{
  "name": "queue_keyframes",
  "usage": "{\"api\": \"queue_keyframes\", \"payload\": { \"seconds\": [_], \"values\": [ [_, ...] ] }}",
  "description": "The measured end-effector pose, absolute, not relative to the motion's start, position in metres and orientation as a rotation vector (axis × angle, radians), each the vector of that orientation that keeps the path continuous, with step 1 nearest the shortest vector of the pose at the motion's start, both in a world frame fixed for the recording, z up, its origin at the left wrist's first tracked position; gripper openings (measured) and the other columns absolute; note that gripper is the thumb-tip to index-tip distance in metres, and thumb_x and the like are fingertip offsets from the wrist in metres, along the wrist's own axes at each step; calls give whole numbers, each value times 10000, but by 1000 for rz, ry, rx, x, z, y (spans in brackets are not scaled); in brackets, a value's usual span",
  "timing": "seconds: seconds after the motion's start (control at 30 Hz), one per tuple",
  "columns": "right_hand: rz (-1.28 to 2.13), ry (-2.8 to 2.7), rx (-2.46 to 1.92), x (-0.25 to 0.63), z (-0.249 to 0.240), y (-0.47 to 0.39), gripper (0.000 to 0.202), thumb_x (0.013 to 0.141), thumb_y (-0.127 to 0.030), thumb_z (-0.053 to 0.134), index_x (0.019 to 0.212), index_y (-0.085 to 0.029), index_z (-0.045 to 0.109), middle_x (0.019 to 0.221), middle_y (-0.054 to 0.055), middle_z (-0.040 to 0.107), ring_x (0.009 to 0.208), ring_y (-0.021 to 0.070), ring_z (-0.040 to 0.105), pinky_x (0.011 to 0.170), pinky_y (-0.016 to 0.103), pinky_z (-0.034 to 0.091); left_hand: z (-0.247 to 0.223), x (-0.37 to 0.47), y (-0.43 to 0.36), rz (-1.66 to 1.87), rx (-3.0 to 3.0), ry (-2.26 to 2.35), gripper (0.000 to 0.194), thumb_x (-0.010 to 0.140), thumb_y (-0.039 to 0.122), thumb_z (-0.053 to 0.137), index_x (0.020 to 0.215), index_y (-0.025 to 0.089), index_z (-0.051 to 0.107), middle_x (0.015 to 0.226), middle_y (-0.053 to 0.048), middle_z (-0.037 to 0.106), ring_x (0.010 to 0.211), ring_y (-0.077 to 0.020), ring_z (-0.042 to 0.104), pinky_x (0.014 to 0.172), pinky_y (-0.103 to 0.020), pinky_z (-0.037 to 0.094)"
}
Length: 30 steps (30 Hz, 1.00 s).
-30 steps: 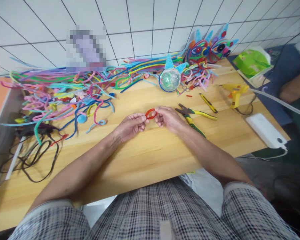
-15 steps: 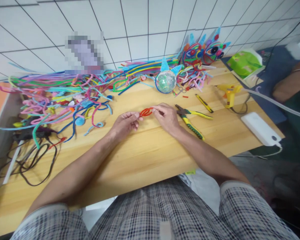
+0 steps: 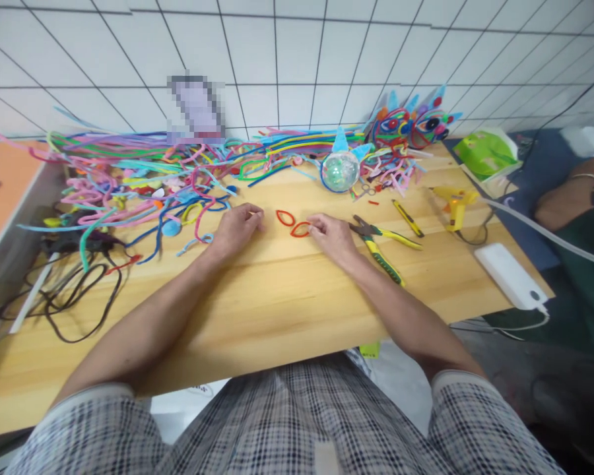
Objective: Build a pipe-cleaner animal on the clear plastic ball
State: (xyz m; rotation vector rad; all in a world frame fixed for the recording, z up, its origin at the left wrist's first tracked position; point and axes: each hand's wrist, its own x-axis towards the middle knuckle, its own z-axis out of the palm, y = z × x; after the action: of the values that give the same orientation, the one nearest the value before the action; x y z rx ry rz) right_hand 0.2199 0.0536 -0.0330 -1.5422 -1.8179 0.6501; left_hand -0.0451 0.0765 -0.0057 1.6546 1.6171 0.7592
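Two red pipe-cleaner loops rest on the wooden table (image 3: 257, 310) between my hands, each bent to a pointed leaf shape. The left loop (image 3: 286, 218) lies apart from both hands. Fingertips of my right hand (image 3: 332, 239) pinch the right end of the other loop (image 3: 299, 229). My left hand (image 3: 237, 231) rests left of the loops, its fingers curled in with nothing seen in them. Beside my right hand lie yellow-and-black pliers (image 3: 376, 241), jaws toward it. A clear ball with blue pointed ears (image 3: 340, 170) stands behind the loops.
Many coloured pipe cleaners (image 3: 143, 175) pile along the wall. To the right are a yellow cutter knife (image 3: 408, 218), a yellow glue gun (image 3: 455, 206) and a white power bank (image 3: 511, 277). Black cables (image 3: 82, 310) coil at left. Another person's arm (image 3: 574, 194) shows at far right.
The red loops, earlier held together between both hands, now lie separately on the table. My left hand has let go and drawn left. My right hand stays at one loop.
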Motion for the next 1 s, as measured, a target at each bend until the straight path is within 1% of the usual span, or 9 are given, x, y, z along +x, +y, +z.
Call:
{"api": "queue_keyframes", "payload": {
  "seconds": [0.2, 0.27, 0.4, 0.5, 0.6, 0.67, 0.73, 0.87, 1.0],
  "values": [
    [589, -1843, -1496, 211, -19, 45, 209, 914, -253, 794, 1116, -201, 801, 964, 64, 832, 878, 209, 740, 871, 335, 562, -30, -41, 71, 960, 2183, 1404, 361, 969, 385, 621, 1181, 159, 806, 1148, -162, 791, 1071, -308, 719, 1016, -449, 557],
    [712, -1816, -1461, 214, -4, 39, 153, 994, -341, 715, 1042, -214, 787, 911, 40, 810, 785, 176, 706, 792, 299, 542, -36, -41, 73, 984, 2227, 1336, 360, 981, 395, 598, 1175, 176, 808, 1167, -163, 786, 1137, -329, 701, 1069, -494, 551],
    [1194, -1710, -1253, 227, 35, 29, 458, 1105, -559, 472, 1009, -212, 755, 792, -2, 740, 562, 113, 580, 562, 241, 435, -28, -38, 70, 1064, 2148, 1280, 322, 995, 438, 610, 1094, 204, 807, 1127, -145, 789, 1092, -316, 712, 1068, -499, 561],
    [1100, -1907, -1227, 223, 46, 17, 326, 1069, -486, 593, 1026, -209, 760, 879, 17, 771, 717, 145, 681, 659, 256, 508, -7, -25, 45, 1244, 2072, 1132, 415, 1012, 520, 655, 1267, 212, 767, 1307, -165, 764, 1190, -318, 715, 1073, -477, 572],
    [758, -2342, -1269, 199, 34, -5, 127, 991, -244, 706, 1082, -196, 782, 1163, 96, 817, 1108, 254, 753, 946, 362, 601, 7, -5, 10, 1148, 2304, 699, 565, 937, 605, 751, 1364, 235, 746, 1531, -189, 679, 1458, -387, 599, 1250, -555, 456],
    [633, -2470, -1279, 181, 23, -21, 248, 936, -154, 744, 1181, -164, 779, 1387, 166, 768, 1332, 323, 692, 1117, 441, 577, 6, 4, -5, 1006, 2383, 512, 497, 930, 624, 755, 1272, 266, 800, 1435, -166, 750, 1398, -393, 645, 1252, -576, 446],
    [603, -2532, -1228, 171, 18, -35, 243, 949, -144, 723, 1185, -162, 782, 1408, 177, 762, 1356, 332, 683, 1161, 469, 561, 0, 7, -10, 967, 2313, 535, 465, 990, 619, 663, 1235, 256, 820, 1342, -168, 792, 1285, -376, 708, 1189, -558, 501],
    [655, -2425, -1131, 193, 33, -35, 146, 1005, -242, 695, 1106, -245, 801, 1196, 81, 835, 1144, 261, 760, 1068, 432, 592, -12, 2, 5, 1096, 1994, 796, 525, 1083, 617, 479, 1138, 230, 829, 1200, -148, 828, 1178, -324, 753, 1128, -480, 549],
    [630, -1855, -1393, 249, 49, 21, 224, 979, -437, 698, 1051, -243, 782, 1066, 63, 831, 998, 235, 766, 961, 412, 614, -14, 1, 16, 1244, 1864, 885, 496, 1100, 594, 483, 1085, 226, 815, 1153, -133, 830, 1148, -299, 747, 1114, -458, 537]
  ]
}}
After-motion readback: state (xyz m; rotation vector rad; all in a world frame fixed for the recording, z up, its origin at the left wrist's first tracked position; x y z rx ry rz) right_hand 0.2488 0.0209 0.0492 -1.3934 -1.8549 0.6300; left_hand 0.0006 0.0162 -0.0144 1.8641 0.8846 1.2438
